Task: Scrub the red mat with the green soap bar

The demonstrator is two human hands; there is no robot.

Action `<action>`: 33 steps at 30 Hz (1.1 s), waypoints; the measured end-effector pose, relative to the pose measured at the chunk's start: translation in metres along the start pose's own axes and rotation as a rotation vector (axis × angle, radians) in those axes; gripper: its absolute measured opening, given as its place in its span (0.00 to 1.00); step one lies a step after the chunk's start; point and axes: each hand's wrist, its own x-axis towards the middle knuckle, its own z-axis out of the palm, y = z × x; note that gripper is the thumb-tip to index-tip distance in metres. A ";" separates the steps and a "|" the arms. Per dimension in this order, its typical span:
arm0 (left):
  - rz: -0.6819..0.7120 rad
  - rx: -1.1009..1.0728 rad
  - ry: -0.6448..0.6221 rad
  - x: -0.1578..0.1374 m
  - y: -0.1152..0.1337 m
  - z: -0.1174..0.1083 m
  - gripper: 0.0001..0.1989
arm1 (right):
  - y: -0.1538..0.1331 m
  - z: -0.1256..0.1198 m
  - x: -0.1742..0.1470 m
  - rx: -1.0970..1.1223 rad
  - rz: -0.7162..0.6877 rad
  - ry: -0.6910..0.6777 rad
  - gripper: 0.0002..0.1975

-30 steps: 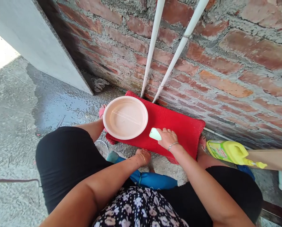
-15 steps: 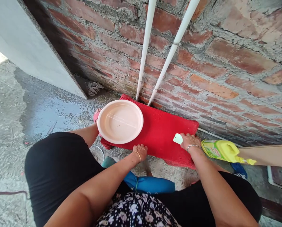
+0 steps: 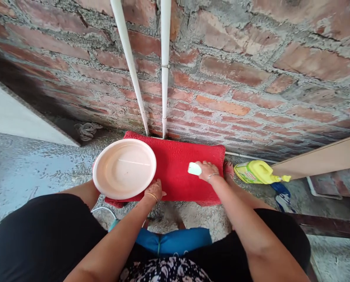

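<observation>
A red textured mat [image 3: 175, 172] is spread over a low support in front of me. At its left end sits a pale pink basin [image 3: 103, 184], with what looks like shallow water inside. My left hand [image 3: 154, 190] rests at the mat's near edge, right against the basin's front right side, its thumb stretched out to the right. On the mat's right part, my right hand [image 3: 208, 171] is closed around a pale green scrub brush [image 3: 194, 169]; only a flat, light end sticks out to the left, and its bristles are hidden.
Right of the mat lies a yellow detergent bottle [image 3: 255, 172], beside a tan board [image 3: 316, 154]. Two white pipes [image 3: 165, 78] run down the brick wall [image 3: 222, 78] behind. A grey slab [image 3: 25, 113] leans at left near a bundled rag [image 3: 87, 131]. The floor at left is wet.
The view has shifted right, so the surroundings sit further left. My left hand has moved from the mat's edge toward the basin and now meets its rim. My right hand still holds the brush.
</observation>
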 end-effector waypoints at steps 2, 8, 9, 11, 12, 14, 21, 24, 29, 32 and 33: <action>-0.012 0.027 -0.003 0.005 0.002 -0.001 0.33 | 0.050 0.004 -0.010 -0.048 0.131 -0.031 0.28; 0.009 0.019 -0.017 0.010 0.002 -0.003 0.33 | 0.087 -0.015 0.004 -0.018 0.223 0.015 0.29; 0.004 0.010 -0.013 0.010 0.001 -0.002 0.32 | 0.076 -0.022 0.013 -0.005 0.183 0.051 0.29; -0.005 0.002 -0.002 0.009 -0.001 -0.002 0.31 | 0.051 -0.037 0.036 0.015 0.110 0.113 0.29; -0.006 0.002 0.002 0.009 -0.002 -0.002 0.30 | 0.039 -0.043 0.049 0.026 0.082 0.135 0.29; -0.001 0.007 0.010 0.009 -0.003 -0.002 0.29 | 0.022 -0.055 0.072 0.044 0.048 0.155 0.30; -0.013 0.046 0.003 0.015 -0.003 0.000 0.29 | 0.100 -0.050 0.089 0.049 0.126 0.033 0.31; 0.001 0.054 0.005 0.017 -0.003 0.002 0.29 | 0.158 -0.040 0.062 0.041 0.326 -0.032 0.29; 0.009 0.048 0.002 0.018 -0.004 0.003 0.28 | 0.156 -0.029 0.045 0.057 0.335 0.046 0.28; 0.003 0.047 0.008 0.018 -0.003 0.003 0.28 | 0.118 -0.025 0.062 0.067 0.201 0.094 0.31; 0.004 0.045 0.010 0.018 -0.003 0.003 0.28 | 0.111 -0.024 0.067 0.067 0.172 0.097 0.32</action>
